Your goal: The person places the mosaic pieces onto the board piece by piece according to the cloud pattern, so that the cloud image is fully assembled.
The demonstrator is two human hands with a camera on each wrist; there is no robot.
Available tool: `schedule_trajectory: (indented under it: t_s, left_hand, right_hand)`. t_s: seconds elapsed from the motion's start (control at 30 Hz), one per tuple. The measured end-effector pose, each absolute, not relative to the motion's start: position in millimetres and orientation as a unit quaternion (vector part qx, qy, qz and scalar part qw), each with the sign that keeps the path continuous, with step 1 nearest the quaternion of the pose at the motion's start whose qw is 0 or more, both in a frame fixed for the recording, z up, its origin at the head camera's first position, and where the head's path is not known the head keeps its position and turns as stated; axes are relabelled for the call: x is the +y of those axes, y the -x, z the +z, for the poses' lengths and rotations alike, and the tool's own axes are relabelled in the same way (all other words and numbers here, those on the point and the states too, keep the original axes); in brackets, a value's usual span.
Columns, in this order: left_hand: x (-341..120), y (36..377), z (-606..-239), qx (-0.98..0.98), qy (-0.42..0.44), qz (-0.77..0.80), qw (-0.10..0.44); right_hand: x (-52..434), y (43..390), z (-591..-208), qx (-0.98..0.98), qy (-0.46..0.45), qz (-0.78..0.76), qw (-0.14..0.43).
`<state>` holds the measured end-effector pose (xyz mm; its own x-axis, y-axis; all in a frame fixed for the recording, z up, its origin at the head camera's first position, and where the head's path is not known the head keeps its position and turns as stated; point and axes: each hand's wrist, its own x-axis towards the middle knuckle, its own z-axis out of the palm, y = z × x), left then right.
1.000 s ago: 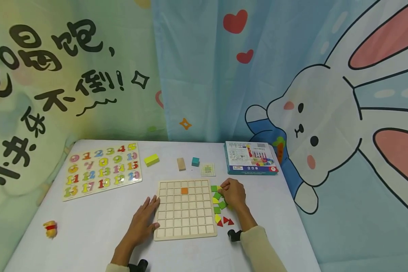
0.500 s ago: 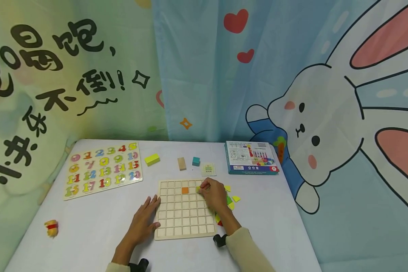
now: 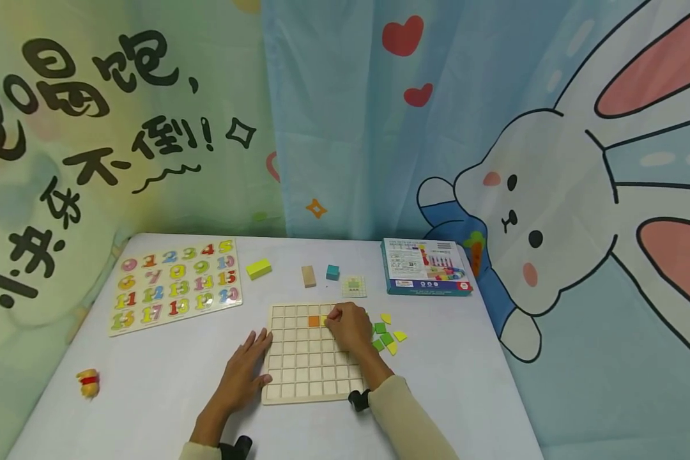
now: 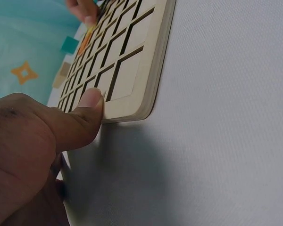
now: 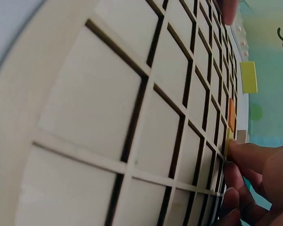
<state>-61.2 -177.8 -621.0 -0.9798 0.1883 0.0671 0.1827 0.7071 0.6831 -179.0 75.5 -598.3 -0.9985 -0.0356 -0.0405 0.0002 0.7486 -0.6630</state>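
on the grid board (image 3: pixel 310 377), in the top row just beside the orange tile (image 3: pixel 313 321), my right hand (image 3: pixel 347 329) pinches a yellow tile (image 3: pixel 324 321) at its edges. i judge it light, stiff and thin. my left hand (image 3: pixel 243 372) lies flat, fingers straight, against the board's left edge.

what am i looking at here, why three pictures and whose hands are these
One moment, seen by three cameras on a person: one on the head, one on each wrist. The head view shows a table with a wooden grid board. The left hand rests against the board's left edge; its wrist view shows the thumb touching that edge. The right hand pinches a yellow tile at the cell beside an orange tile. Loose green and yellow tiles lie to the right; a number puzzle and a box sit farther back.
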Motion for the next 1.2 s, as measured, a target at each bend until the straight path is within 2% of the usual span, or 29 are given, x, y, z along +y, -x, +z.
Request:
schedule_trajectory:
  t_s: [0.17,0.33,0.57,0.73,1.2]
  left_hand:
    - [-179,62,-621,0.924,-0.099,0.369,0.009]
    - [-180,62,-623,0.925,-0.100,0.365,0.001]
    - [-182,61,-624,0.924,-0.106,0.366,-0.022]
    - [-183,60,-620,0.923,-0.097,0.372,-0.004]
    - [-179,61,-622,0.920,-0.096,0.380,0.009]
  right_hand:
    - [82,179,-600,0.930,0.009,-0.367,0.034]
    - [100,177,-601,0.919,0.019,-0.393,0.019]
    - [143,184,-600,0.916,-0.055,-0.396,0.008]
    - [172,189,-602,0.924,-0.091,-0.370,0.006]
    - [192,197,-598,0.941,-0.100,-0.320,0.054]
